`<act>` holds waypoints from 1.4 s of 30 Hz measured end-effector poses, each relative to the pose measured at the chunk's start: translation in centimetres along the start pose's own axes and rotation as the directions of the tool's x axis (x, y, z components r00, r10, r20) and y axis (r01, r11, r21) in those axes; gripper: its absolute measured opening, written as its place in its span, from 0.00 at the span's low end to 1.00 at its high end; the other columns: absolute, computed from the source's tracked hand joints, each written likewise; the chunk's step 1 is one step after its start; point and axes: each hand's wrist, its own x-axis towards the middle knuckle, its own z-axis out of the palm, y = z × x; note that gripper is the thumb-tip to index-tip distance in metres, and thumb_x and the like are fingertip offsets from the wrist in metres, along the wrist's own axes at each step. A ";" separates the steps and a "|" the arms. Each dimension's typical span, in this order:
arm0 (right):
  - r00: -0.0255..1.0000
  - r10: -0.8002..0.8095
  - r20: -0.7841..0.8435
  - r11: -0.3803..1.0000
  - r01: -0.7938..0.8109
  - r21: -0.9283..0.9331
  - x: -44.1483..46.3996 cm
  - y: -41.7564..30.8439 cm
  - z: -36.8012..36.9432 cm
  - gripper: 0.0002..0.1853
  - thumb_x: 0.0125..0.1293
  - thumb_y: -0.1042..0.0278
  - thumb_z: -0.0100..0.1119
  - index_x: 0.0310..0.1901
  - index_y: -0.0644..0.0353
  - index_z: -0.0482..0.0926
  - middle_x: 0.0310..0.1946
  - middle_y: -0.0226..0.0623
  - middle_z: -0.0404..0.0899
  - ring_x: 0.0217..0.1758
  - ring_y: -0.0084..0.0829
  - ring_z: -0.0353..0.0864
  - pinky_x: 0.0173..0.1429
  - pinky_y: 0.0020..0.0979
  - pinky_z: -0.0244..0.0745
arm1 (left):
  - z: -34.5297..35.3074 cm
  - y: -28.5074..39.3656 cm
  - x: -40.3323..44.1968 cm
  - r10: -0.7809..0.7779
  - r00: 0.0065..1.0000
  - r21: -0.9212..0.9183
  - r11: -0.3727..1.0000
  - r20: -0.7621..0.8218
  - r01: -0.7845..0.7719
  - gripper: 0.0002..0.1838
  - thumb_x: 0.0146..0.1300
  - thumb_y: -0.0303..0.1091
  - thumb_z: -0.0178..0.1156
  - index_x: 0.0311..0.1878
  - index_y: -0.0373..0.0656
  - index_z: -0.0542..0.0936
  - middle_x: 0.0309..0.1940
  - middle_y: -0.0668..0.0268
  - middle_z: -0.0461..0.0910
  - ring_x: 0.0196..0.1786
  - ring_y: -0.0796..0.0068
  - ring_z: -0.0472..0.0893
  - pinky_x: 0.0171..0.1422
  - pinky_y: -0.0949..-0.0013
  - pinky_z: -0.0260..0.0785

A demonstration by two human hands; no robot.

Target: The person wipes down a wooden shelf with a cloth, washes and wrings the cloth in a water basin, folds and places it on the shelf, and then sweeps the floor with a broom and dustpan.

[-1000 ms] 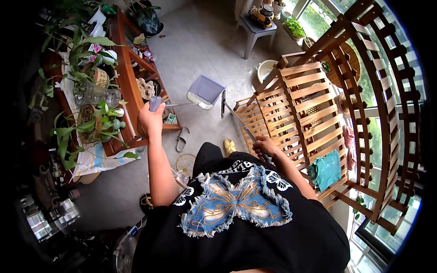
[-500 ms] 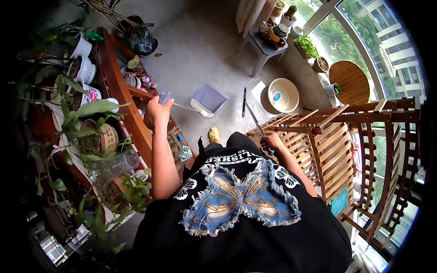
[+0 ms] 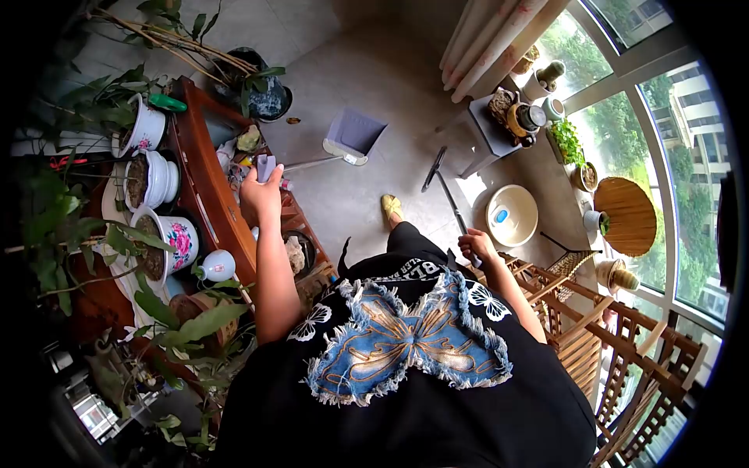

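My left hand [image 3: 261,199] is closed around the grip of a long-handled dustpan [image 3: 359,132]. Its grey pan, with a pale edge nearest me, is ahead of me by the floor, mouth facing away. My right hand [image 3: 477,246] is wrapped around the handle of a broom [image 3: 451,199]. The broom's narrow dark head [image 3: 434,169] is at floor level, to the right of the dustpan and apart from it. Its bristles cannot be made out. A yellow shoe [image 3: 392,207] of mine shows between the two tools.
On the left, a reddish-brown wooden cabinet [image 3: 204,160] bears potted plants, including a flowered pot [image 3: 179,243]. A dark pot [image 3: 265,97] stands beyond it. To the right are a grey stool [image 3: 488,140], a cream basin [image 3: 512,215] and a slatted wooden rack [image 3: 581,351].
I have moved forward; the basin and wooden rack now sit lower and farther right in view. The dustpan and broom have moved along with me, both still held.
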 end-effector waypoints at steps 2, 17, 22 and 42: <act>1.000 -0.007 0.028 0.999 0.008 -0.043 1.9 -3.7 3.3 0.08 0.64 0.83 0.53 0.42 0.65 0.68 0.23 0.33 0.70 0.18 0.20 0.64 0.19 0.22 0.60 | 0.1 0.3 4.5 0.032 0.999 -0.190 0.981 -0.031 -0.037 0.17 0.53 0.48 0.73 0.39 0.46 0.86 0.31 0.64 0.87 0.34 0.63 0.85 0.38 0.61 0.72; 0.989 -0.113 0.093 0.261 0.120 -0.958 21.4 -19.1 27.0 0.15 0.64 0.58 0.56 0.42 0.61 0.82 0.26 0.41 0.83 0.23 0.35 0.83 0.32 0.38 0.80 | 2.4 4.8 28.4 0.109 0.971 -0.568 0.795 -0.213 -0.213 0.13 0.56 0.31 0.75 0.43 0.35 0.86 0.34 0.68 0.87 0.37 0.83 0.81 0.46 0.76 0.73; 0.988 -0.087 0.128 0.219 0.144 -0.965 26.1 -19.6 36.2 0.15 0.64 0.60 0.56 0.45 0.59 0.83 0.43 0.49 0.84 0.49 0.49 0.84 0.55 0.46 0.77 | 3.3 3.5 35.4 0.070 0.988 -0.577 0.805 -0.137 -0.137 0.13 0.57 0.30 0.74 0.44 0.36 0.86 0.36 0.69 0.87 0.39 0.83 0.82 0.48 0.76 0.73; 0.991 -0.103 0.088 -0.087 0.079 -0.993 43.5 -29.9 44.0 0.19 0.62 0.54 0.58 0.53 0.49 0.82 0.51 0.44 0.83 0.57 0.45 0.81 0.59 0.44 0.77 | 2.4 3.7 44.8 0.024 0.999 -0.343 0.939 -0.042 -0.037 0.10 0.60 0.30 0.72 0.42 0.35 0.85 0.33 0.70 0.85 0.36 0.84 0.80 0.44 0.77 0.72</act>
